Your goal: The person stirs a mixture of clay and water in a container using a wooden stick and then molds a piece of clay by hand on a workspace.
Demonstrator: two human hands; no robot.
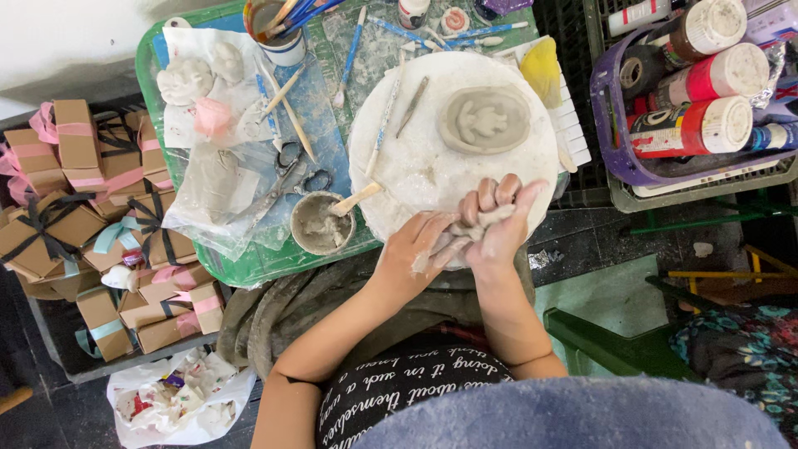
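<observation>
A cluttered green tray [249,266] holds a round white board [416,175] just beyond the hands. Right hand [499,220] and left hand [416,245] clench a clay roll [490,219]; squeezing unevenly could snap it.

Craft workshop: clay slab [485,120], paintbrushes [293,12]

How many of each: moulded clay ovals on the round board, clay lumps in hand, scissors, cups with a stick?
moulded clay oval: 1
clay lump, in left hand and right hand: 1
scissors: 1
cup with a stick: 1
Total: 4
</observation>
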